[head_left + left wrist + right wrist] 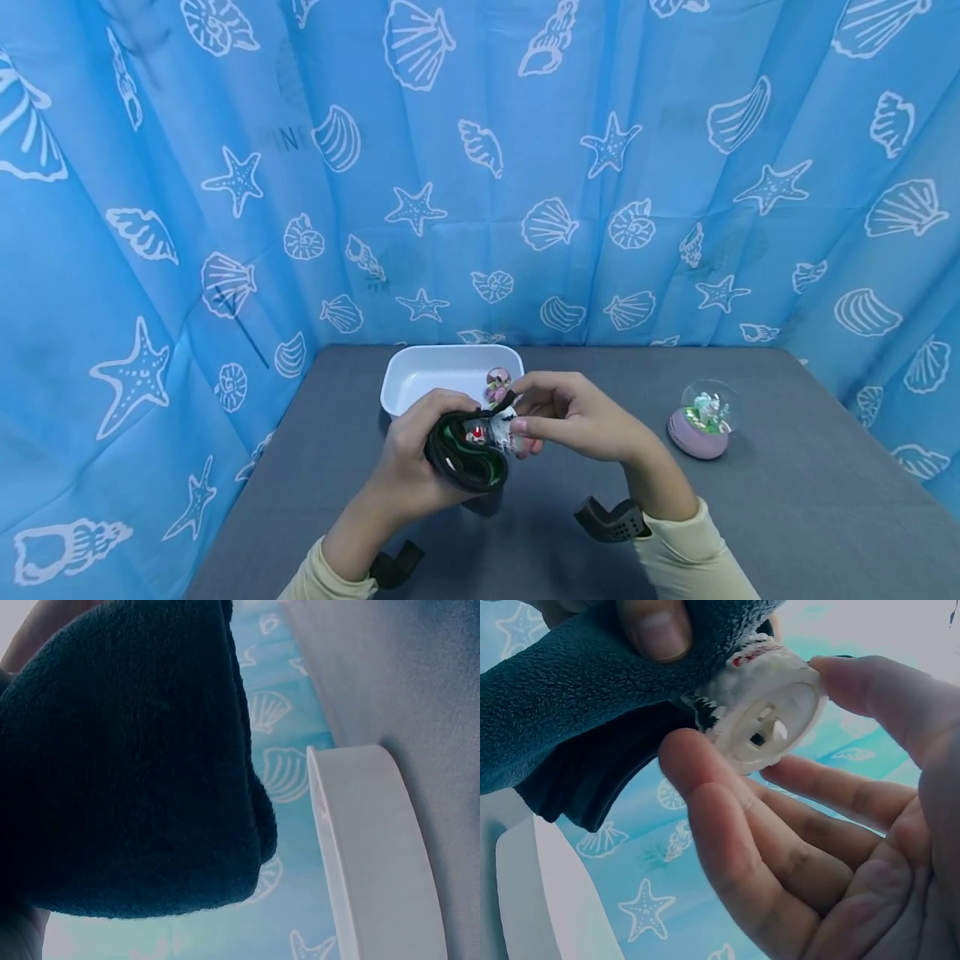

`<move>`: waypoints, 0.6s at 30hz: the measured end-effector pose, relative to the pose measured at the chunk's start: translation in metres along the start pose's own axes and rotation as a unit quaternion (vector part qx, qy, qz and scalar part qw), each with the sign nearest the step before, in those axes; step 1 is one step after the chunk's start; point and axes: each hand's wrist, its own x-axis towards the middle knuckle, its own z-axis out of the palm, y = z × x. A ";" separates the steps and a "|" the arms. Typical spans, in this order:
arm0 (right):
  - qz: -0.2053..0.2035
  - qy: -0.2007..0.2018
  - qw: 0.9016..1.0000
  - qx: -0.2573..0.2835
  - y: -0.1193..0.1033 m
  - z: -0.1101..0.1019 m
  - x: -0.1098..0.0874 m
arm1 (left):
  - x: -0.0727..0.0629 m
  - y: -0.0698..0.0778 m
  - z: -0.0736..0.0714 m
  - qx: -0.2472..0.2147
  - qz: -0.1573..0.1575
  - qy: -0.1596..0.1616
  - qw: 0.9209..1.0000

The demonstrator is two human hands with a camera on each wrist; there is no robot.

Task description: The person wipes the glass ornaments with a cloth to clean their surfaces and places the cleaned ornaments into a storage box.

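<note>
In the head view there are two hands. The left hand [411,457] has its fingers curled around one dark cloth [465,467], which is folded into a loose roll. The right hand [581,418] pinches, between thumb and fingers, one white ornament [504,429] with a few red details; the ornament is partly inside the cloth. Behind the hands, one white tray [423,375] stands on one grey table [795,500], and at its right end I count one small globe [498,383] with some pink. To the right, well apart from the hands, stands one snow globe [702,421] with a purple base. Each wrist carries one black mount [611,521], so two in total. One blue curtain [487,175] with many white shells and starfish hangs behind.

In the left wrist view the cloth fills the left part and hides most of the hand; from here I cannot tell how the fingers are placed. The side of the one tray is visible near it.

In the right wrist view, the thumb and fingertips of the right hand are at the rim of the ornament's round base, which shows its underside. One digit of the left hand presses on the cloth just beside. A part of the tray is at lower left.
</note>
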 end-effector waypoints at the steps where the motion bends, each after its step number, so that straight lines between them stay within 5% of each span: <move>1: 0.003 0.001 1.000 -0.003 -0.001 0.000 0.000 | 0.000 0.000 0.000 0.000 0.000 0.002 1.000; 12: -0.050 0.031 0.994 -0.087 -0.005 -0.005 -0.005 | -0.001 -0.002 -0.001 -0.011 -0.011 0.005 1.000; 18: -0.067 0.008 0.993 -0.093 -0.010 0.000 -0.004 | 0.000 -0.004 0.000 -0.018 -0.009 0.015 1.000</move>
